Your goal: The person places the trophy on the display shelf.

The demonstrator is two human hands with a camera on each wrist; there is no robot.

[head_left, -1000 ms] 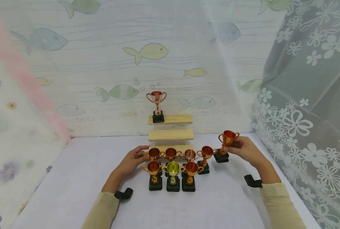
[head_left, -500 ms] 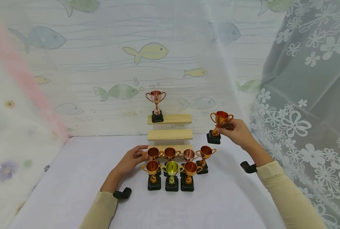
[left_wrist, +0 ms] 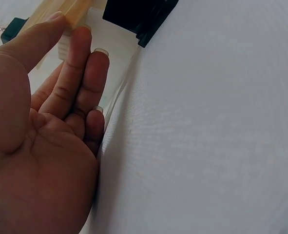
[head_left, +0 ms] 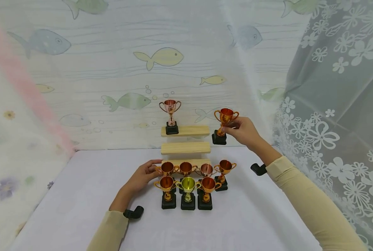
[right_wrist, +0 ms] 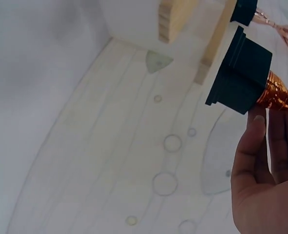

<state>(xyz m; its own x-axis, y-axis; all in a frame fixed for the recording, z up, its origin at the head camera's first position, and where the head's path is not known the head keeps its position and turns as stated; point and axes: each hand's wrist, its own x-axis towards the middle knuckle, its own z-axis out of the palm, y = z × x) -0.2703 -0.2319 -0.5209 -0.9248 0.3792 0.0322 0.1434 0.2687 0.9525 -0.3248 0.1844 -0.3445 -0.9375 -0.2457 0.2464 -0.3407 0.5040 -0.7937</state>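
Patterned fabric point(head_left: 173, 31) backs the right hand point(head_left: 243, 131) gripping a trophy point(head_left: 226, 115).

Shiny, metal-like trophy cups point(head_left: 226, 115) are seen on smooth, plastic-like bases point(head_left: 219, 138). The steps point(head_left: 185, 147) are made of wood. The table point(head_left: 252, 223) is covered with dull cloth point(left_wrist: 207, 126).

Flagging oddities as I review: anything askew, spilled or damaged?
Nothing stands out: no visible spill or damage. The trophies on the table stand upright, as does the pinkish trophy on the top shelf; the right hand grips an orange trophy.
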